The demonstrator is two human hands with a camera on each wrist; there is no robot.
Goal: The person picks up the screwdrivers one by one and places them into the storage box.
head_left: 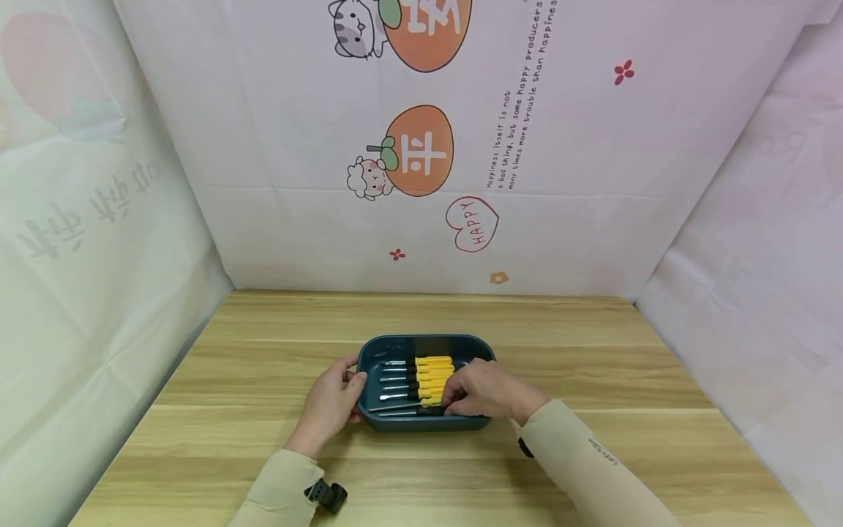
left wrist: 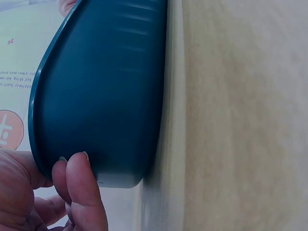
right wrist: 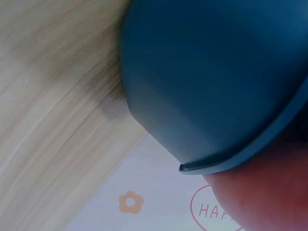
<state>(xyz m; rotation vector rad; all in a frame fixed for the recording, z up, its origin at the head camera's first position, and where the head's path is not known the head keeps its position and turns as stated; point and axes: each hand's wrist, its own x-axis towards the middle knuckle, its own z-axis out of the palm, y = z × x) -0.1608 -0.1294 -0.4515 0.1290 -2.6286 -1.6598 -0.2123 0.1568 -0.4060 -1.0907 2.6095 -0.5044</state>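
Wooden table, printed cloth backdrop behind. My left hand grips the left rim of the blue tray; my right hand curls over the yellow-handled screwdrivers inside the tray, fingers closed on the nearest. Best to steady the tray and lift one tool cleanly. Count: one tray, about six screwdrivers.
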